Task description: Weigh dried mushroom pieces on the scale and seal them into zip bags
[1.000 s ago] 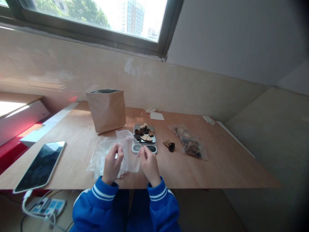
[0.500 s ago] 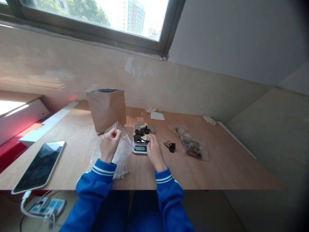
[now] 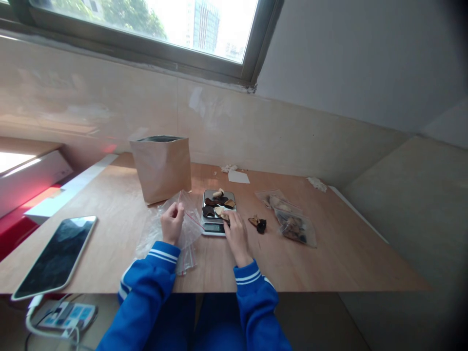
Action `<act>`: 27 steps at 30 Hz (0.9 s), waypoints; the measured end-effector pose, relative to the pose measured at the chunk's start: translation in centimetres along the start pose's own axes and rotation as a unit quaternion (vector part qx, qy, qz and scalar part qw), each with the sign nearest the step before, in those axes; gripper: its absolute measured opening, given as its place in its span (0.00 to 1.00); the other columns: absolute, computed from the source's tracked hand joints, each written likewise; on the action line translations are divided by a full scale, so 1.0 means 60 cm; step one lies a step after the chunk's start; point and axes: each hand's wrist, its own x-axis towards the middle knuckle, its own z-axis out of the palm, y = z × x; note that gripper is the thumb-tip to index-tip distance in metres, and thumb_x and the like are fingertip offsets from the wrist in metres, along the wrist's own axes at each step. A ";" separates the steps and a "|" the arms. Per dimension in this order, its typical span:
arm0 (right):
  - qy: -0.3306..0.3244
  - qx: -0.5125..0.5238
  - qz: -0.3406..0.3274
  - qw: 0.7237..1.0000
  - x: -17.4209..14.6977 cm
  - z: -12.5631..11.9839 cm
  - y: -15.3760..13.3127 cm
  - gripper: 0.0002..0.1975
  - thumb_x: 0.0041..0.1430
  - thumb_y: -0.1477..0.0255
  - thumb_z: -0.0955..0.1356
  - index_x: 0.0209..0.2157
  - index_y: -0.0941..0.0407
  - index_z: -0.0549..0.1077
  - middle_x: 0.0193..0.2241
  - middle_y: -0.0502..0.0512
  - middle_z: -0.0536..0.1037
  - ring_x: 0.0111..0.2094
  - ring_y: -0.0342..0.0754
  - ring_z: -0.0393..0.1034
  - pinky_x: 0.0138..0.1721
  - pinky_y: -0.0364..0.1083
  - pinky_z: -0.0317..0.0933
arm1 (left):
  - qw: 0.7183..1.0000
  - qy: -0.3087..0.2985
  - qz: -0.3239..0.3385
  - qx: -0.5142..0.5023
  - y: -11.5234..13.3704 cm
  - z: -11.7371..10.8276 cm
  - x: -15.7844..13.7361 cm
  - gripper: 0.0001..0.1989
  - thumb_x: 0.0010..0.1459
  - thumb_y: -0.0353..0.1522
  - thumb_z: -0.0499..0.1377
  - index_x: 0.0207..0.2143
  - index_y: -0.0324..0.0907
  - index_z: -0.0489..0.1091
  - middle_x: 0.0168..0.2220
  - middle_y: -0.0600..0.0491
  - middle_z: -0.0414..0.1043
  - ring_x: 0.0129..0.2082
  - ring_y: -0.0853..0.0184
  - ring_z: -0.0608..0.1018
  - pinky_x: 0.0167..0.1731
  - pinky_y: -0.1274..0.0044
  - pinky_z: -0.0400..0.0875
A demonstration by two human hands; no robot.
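My left hand (image 3: 172, 224) is closed in a pinch on the upper edge of a clear zip bag (image 3: 190, 229) with a red seal line. Just right of it sits a small digital kitchen scale (image 3: 207, 227), its display too small to read. Several dried pieces (image 3: 209, 211), dark brown and tan like dried herbs or mushrooms, lie on its metal plate. My right hand (image 3: 237, 234) rests at the plate's front right corner, fingers closed on a pale dried piece (image 3: 220, 212) that they partly cover.
A brown paper bag (image 3: 163, 168) stands open behind my left hand. Two loose dried pieces (image 3: 260, 225) lie right of the scale, then filled zip bags (image 3: 295, 229). A phone or tablet (image 3: 56, 256) lies at left, a white card (image 3: 239, 177) at the back.
My left hand has shifted slightly right and down with the zip bag. My right hand has moved down a little at the scale. The view has tilted slightly.
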 end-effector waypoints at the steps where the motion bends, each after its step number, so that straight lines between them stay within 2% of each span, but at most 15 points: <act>1: 0.007 0.005 -0.002 1.000 0.000 -0.002 -0.003 0.11 0.60 0.80 0.60 0.40 0.56 0.71 0.40 0.58 0.76 0.44 0.53 0.69 0.47 0.53 0.65 | 1.000 -0.003 0.010 0.009 0.000 0.000 0.000 0.20 0.60 0.39 0.52 0.17 0.43 0.54 0.16 0.59 0.53 0.18 0.72 0.59 0.21 0.78 0.56; 4: 0.038 0.032 -0.003 0.999 -0.001 -0.011 -0.024 0.09 0.63 0.77 0.61 0.39 0.55 0.72 0.38 0.57 0.76 0.43 0.52 0.69 0.47 0.51 0.65 | 0.997 0.012 0.059 0.047 -0.004 0.000 0.002 0.18 0.59 0.39 0.52 0.18 0.43 0.59 0.20 0.56 0.60 0.23 0.70 0.66 0.24 0.78 0.62; 6: 0.073 0.063 0.007 0.995 0.001 -0.019 -0.048 0.09 0.64 0.75 0.61 0.40 0.55 0.72 0.39 0.57 0.77 0.44 0.51 0.70 0.48 0.50 0.64 | 0.993 0.035 0.087 0.071 -0.008 0.000 0.005 0.16 0.58 0.38 0.52 0.19 0.43 0.63 0.26 0.53 0.65 0.29 0.68 0.69 0.31 0.77 0.66; 10: 0.122 0.134 0.054 0.982 0.009 -0.030 -0.105 0.08 0.64 0.72 0.63 0.41 0.55 0.73 0.40 0.57 0.78 0.44 0.50 0.71 0.49 0.49 0.64 | 0.990 0.064 0.100 0.081 -0.015 0.000 0.011 0.17 0.57 0.37 0.53 0.18 0.43 0.65 0.34 0.50 0.70 0.37 0.65 0.72 0.44 0.72 0.67; 14: 0.090 0.214 0.110 0.966 0.023 -0.028 -0.148 0.09 0.62 0.71 0.65 0.44 0.55 0.72 0.39 0.55 0.79 0.38 0.48 0.74 0.43 0.47 0.67 | 0.991 0.055 0.105 0.058 -0.013 -0.002 0.009 0.16 0.58 0.36 0.53 0.18 0.42 0.67 0.38 0.49 0.72 0.41 0.64 0.74 0.46 0.71 0.68; 17: 0.050 0.204 0.125 0.970 0.036 -0.021 -0.167 0.10 0.61 0.71 0.65 0.44 0.54 0.71 0.36 0.54 0.78 0.35 0.48 0.73 0.39 0.47 0.68 | 0.990 0.049 0.122 0.057 -0.010 -0.004 0.006 0.16 0.58 0.34 0.53 0.18 0.42 0.67 0.39 0.49 0.74 0.41 0.64 0.75 0.47 0.70 0.69; 22: -0.034 0.106 0.058 0.992 0.054 -0.013 -0.191 0.06 0.63 0.72 0.64 0.39 0.54 0.74 0.36 0.55 0.77 0.39 0.51 0.71 0.42 0.48 0.65 | 0.985 0.069 0.153 0.034 -0.011 -0.003 0.001 0.12 0.57 0.32 0.53 0.22 0.41 0.69 0.40 0.49 0.75 0.39 0.66 0.77 0.44 0.72 0.73; 24: -0.078 0.080 0.027 0.993 0.059 -0.014 -0.198 0.09 0.65 0.71 0.63 0.35 0.55 0.75 0.34 0.56 0.77 0.39 0.52 0.71 0.43 0.49 0.64 | 0.984 0.087 0.154 0.018 -0.012 -0.003 0.001 0.11 0.57 0.32 0.53 0.24 0.41 0.70 0.40 0.49 0.75 0.37 0.67 0.78 0.42 0.72 0.74; 26: -0.083 0.080 0.017 0.993 0.061 -0.015 -0.200 0.13 0.67 0.70 0.61 0.34 0.55 0.76 0.33 0.56 0.76 0.39 0.51 0.70 0.43 0.49 0.63 | 0.982 0.112 0.152 0.006 -0.013 -0.004 0.001 0.11 0.57 0.31 0.53 0.24 0.40 0.70 0.40 0.49 0.75 0.37 0.67 0.78 0.41 0.72 0.75; 27: -0.061 0.095 0.021 0.993 0.061 -0.015 -0.199 0.14 0.68 0.70 0.60 0.36 0.55 0.76 0.34 0.57 0.75 0.40 0.51 0.70 0.44 0.49 0.63 | 0.981 0.128 0.148 0.002 -0.013 -0.004 0.001 0.11 0.57 0.31 0.53 0.23 0.40 0.69 0.40 0.49 0.75 0.37 0.67 0.78 0.41 0.72 0.76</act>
